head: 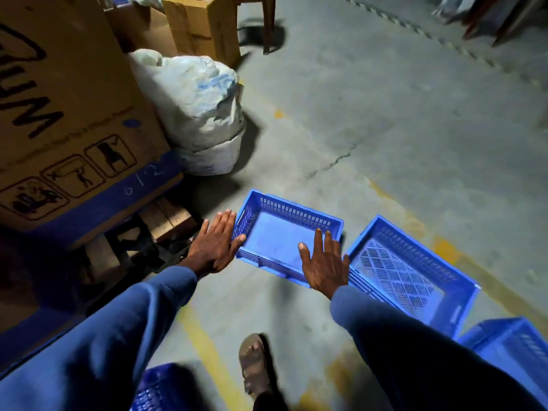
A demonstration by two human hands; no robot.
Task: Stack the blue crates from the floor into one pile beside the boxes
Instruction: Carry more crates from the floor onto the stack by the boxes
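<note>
A shallow blue crate (275, 235) with a solid floor sits on the concrete floor just right of the big cardboard boxes (68, 114). My left hand (215, 243) is spread flat at its left rim, thumb touching the corner. Over its near right corner hovers my right hand (323, 262), fingers apart and holding nothing. A deeper slotted blue crate (415, 271) lies tilted to the right, touching the first. Another blue crate (510, 345) shows at the right edge, and a further one (160, 387) at the bottom by my sandalled foot (255, 363).
A stuffed white sack (195, 111) leans against the boxes. Smaller cartons (201, 25) and wooden furniture legs (268, 25) stand at the back. A wooden pallet (166, 221) lies under the big box. Yellow floor lines cross the concrete.
</note>
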